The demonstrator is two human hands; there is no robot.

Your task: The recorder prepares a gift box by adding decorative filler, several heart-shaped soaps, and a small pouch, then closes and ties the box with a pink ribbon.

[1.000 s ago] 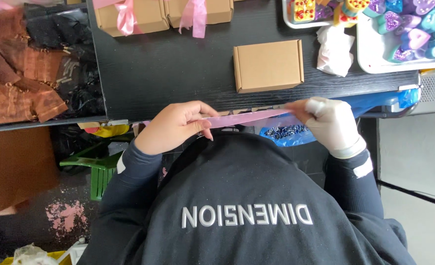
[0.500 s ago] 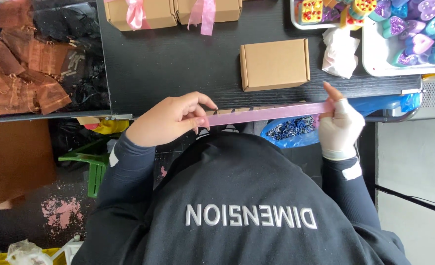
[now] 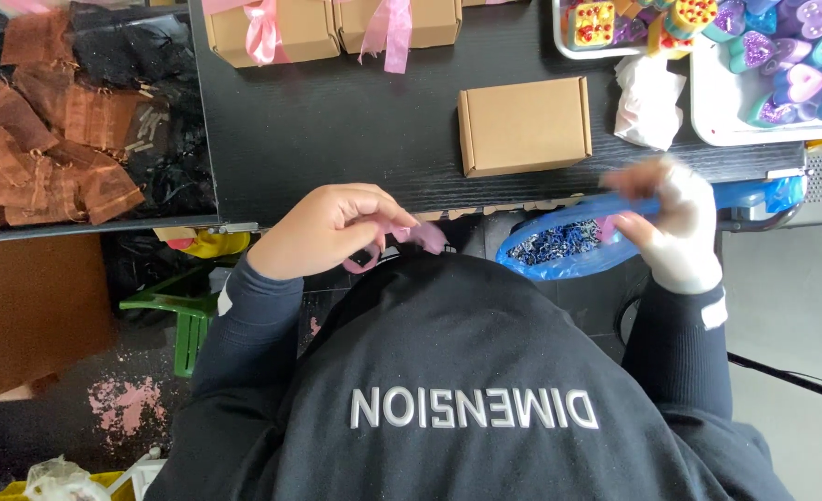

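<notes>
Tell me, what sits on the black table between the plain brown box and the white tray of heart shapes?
A crumpled white paper wad lies there, between the plain brown box and the white tray, as the head view shows.

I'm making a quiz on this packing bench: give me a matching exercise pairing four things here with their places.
Things:
1. plain brown box
2. pink ribbon
3. brown pouches
4. blue bag

Places:
a. heaped at the far left
b. below the table edge, by the right hand
c. alone mid-table
d. in the left hand

Pairs: 1-c, 2-d, 3-a, 4-b
</notes>
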